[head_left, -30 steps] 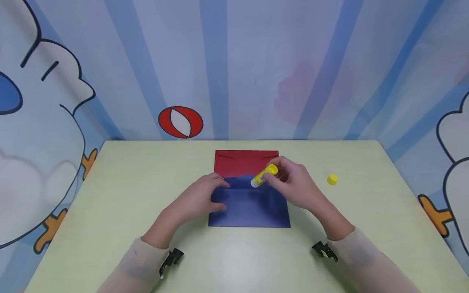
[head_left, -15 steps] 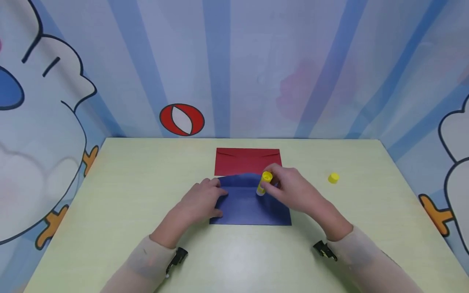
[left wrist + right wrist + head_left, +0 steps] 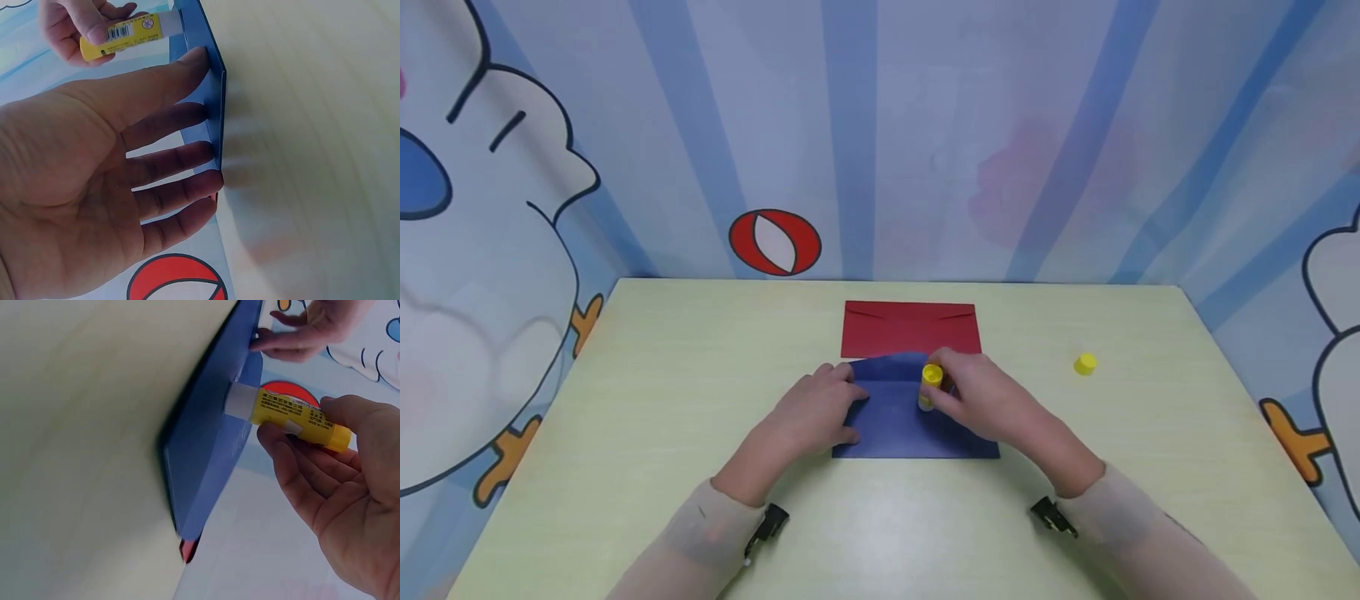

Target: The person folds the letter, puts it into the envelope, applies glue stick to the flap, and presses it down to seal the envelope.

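Note:
A blue envelope (image 3: 895, 425) lies on the table with its flap (image 3: 880, 367) folded out at the far side. My right hand (image 3: 988, 396) pinches a yellow glue stick (image 3: 931, 385) between thumb and fingers. In the right wrist view the glue stick's white end (image 3: 240, 401) meets the blue paper. My left hand (image 3: 808, 412) rests its fingertips on the envelope's left edge, fingers fairly straight and spread, as the left wrist view shows. Just beyond the blue envelope lies a red envelope (image 3: 910, 327), partly covered at its near right corner by the right hand.
A yellow cap (image 3: 1085, 364) stands on the table (image 3: 1150, 417), off to the right of the envelopes. Behind the table rises a blue striped backdrop (image 3: 925, 150) with cartoon drawings. Each sleeve carries a small black camera (image 3: 766, 530) at the wrist.
The glue stick has come down from a slanted hold above the envelope to near upright on it, shifting slightly left. My left hand has settled on the envelope's left edge.

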Motion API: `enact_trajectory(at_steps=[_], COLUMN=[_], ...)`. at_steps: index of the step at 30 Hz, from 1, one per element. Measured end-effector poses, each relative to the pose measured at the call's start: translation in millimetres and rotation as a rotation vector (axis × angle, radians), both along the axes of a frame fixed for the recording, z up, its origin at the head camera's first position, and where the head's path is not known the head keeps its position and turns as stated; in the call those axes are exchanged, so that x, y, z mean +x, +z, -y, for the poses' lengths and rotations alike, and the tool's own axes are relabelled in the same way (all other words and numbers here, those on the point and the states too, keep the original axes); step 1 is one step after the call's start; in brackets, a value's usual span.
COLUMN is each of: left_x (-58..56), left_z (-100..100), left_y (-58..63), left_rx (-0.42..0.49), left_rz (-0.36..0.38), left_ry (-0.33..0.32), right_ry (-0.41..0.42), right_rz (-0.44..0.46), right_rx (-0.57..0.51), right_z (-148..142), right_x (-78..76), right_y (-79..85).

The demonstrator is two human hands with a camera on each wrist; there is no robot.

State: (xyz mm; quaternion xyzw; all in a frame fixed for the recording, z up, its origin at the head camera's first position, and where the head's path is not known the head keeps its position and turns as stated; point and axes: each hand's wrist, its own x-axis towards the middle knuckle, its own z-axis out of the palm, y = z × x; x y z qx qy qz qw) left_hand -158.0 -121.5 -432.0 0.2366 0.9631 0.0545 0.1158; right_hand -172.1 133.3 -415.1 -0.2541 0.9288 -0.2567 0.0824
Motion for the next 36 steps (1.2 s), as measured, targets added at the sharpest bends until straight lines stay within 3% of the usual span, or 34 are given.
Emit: enact_trajectory(at_steps=[14,29,36], left_x=[-1.6,0.8,1.5], left_z=[1,4,4], left_y=[-4.1,-2.7,-1.3], left_rx=[0.022,0.033,0.04], left_rz=[0.015,0.003,-0.014], left_ry=[-0.009,-0.015,-0.021], right_ry=[0.142,0.083,0.055], right_rz=[-0.063,-0.036,-0.08], right_rx=[-0.03,0.052,0.051], right_z=[36,-9,-19], right_x=[2.2,4.3,1.4], right_y=[-4.0,6.9,3.6])
